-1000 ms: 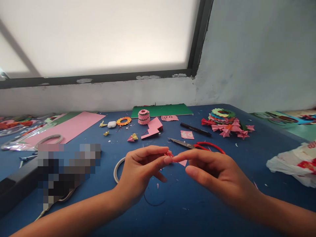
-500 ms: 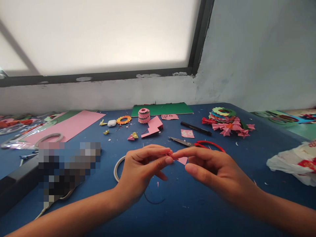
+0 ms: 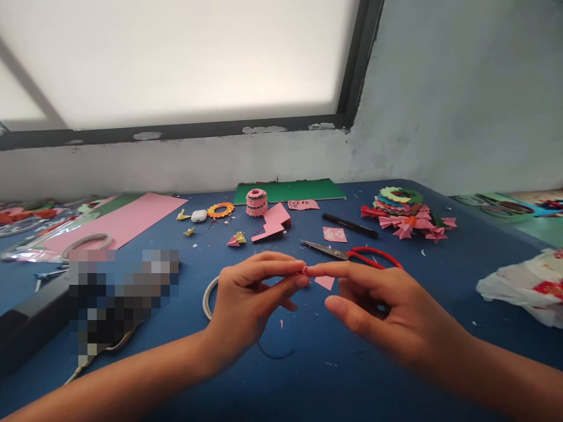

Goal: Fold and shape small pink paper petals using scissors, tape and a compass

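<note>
Above the blue table, my left hand pinches a small folded piece of pink paper between thumb and fingertips. Most of the piece is hidden by the fingers. My right hand presses its stretched index fingertip against the paper from the right, its thumb held well apart. A flat pink paper scrap lies just beyond my hands. Close behind are scissors with red handles, their blades pointing left. A small pink patterned square and a black pen lie farther back.
Pink cut paper, a stack of pink scalloped rings and a green sheet occupy the back. Colourful paper stars and rings are piled at right, near a plastic bag. A white earbud case is back left.
My right index finger has straightened and presses on the paper's edge, with the thumb slightly farther from it. My left hand keeps its pinch; less of the paper shows.
</note>
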A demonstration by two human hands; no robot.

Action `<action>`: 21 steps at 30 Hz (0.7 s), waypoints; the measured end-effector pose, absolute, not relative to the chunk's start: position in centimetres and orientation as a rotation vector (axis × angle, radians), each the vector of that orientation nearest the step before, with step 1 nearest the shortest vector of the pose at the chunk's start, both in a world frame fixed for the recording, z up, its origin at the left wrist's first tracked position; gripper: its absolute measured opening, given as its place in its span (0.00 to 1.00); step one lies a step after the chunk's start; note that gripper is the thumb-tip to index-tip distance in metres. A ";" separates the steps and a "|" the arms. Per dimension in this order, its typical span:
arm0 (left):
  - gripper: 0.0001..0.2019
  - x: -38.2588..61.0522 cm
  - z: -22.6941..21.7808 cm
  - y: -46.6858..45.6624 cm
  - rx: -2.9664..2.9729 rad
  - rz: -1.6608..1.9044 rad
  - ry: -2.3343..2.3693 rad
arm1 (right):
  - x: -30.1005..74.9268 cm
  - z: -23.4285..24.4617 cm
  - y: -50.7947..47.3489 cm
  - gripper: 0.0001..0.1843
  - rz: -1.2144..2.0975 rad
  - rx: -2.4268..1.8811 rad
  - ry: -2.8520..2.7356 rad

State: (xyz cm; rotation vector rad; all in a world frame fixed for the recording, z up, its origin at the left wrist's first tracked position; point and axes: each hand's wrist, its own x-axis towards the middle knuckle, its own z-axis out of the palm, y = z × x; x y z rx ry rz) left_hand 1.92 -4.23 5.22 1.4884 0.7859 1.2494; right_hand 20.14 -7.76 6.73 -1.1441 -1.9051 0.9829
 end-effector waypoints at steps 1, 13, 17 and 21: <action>0.08 1.9 5.2 -4.2 1.492 1.252 0.788 | 20.1 6.7 -7.8 0.18 0.938 -1.149 -1.924; 0.08 2.2 5.3 -4.1 1.483 1.275 0.824 | 20.0 6.1 -8.1 0.24 0.584 -1.172 -2.095; 0.08 2.2 5.2 -4.1 1.497 1.284 0.817 | 20.0 6.0 -8.2 0.26 0.503 -1.170 -2.150; 0.08 2.2 5.2 -4.2 1.512 1.300 0.830 | 19.9 6.1 -8.3 0.26 0.503 -1.180 -2.153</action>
